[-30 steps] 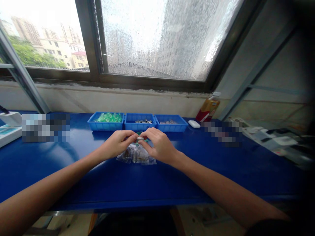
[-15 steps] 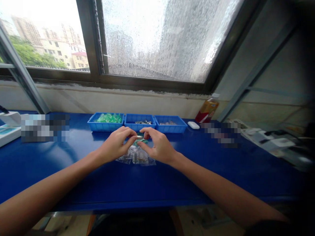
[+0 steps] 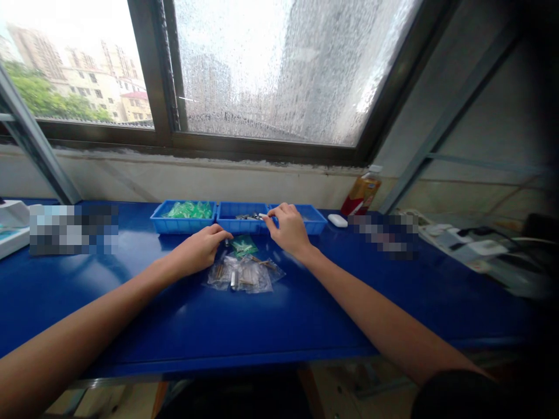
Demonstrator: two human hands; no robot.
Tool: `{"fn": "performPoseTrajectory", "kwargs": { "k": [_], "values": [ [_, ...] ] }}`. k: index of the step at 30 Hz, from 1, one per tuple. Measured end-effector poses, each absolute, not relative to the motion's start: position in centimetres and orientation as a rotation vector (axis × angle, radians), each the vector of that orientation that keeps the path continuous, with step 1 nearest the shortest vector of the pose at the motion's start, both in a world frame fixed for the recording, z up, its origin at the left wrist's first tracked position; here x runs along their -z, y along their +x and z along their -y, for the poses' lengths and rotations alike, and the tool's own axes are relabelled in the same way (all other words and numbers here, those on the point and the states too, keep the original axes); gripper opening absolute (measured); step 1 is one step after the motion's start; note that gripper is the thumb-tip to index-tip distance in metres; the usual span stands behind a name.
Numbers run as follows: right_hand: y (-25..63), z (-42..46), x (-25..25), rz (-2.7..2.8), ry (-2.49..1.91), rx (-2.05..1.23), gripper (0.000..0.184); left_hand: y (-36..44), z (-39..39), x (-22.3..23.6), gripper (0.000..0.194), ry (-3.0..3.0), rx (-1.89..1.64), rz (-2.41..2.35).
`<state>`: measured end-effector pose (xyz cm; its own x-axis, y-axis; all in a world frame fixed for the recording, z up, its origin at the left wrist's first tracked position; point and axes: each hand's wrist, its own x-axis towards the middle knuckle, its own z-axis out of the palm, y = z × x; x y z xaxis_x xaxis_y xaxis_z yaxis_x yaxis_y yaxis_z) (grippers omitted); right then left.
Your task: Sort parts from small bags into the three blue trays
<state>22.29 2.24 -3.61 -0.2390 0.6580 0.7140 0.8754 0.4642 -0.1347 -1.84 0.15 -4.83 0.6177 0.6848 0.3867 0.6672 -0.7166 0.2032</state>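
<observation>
The fingers of the right hand (image 3: 290, 231) pinch a slim white stick-like piece (image 3: 262, 216), which pokes out leftward from their tips, its long axis roughly crosswise. It is at the rectangular blue plastic middle bin (image 3: 238, 227), near the small dark and silvery parts (image 3: 248, 216) inside; whether it touches anything there cannot be told. The left hand (image 3: 201, 250) is farther from it, nearer the wearer, its fingers pinched on a tiny dark shiny piece (image 3: 226, 242), too small to make out. Just beside them on the blue desk (image 3: 183, 331) lies a flat green packet (image 3: 243, 245), with clear plastic packets (image 3: 251, 276) nearer the wearer. Half a second ago both hands almost met around a pale piece; now they are apart, the right one farther forward, and the green packet shows more fully.
</observation>
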Motion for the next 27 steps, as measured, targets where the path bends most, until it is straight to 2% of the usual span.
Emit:
{"fn": "performPoseTrajectory", "kwargs": {
  "k": [6,10,19,22,27],
  "values": [
    [22.3,-2.3,4.2,1.966,-1.311,0.413,0.029,-2.7,-0.9,4.7,0.018,2.783,-0.528,-1.268],
    [20.9,0.0,3.7,2.088,-1.176,0.332,0.025,-2.5,-0.8,4.5,0.017,2.774,-0.514,-1.312],
    [19.0,2.3,3.8,2.348,-0.934,0.213,0.020,-0.9,1.1,2.9,0.018,2.432,-0.776,-1.166],
    [19.0,2.4,3.7,2.354,-0.920,0.237,0.015,-0.2,2.2,2.2,0.018,2.360,-0.845,-1.094],
    [19.1,2.8,3.3,2.350,-0.915,0.341,0.018,0.1,3.0,1.8,0.015,2.369,-0.948,-1.112]
  ]
}}
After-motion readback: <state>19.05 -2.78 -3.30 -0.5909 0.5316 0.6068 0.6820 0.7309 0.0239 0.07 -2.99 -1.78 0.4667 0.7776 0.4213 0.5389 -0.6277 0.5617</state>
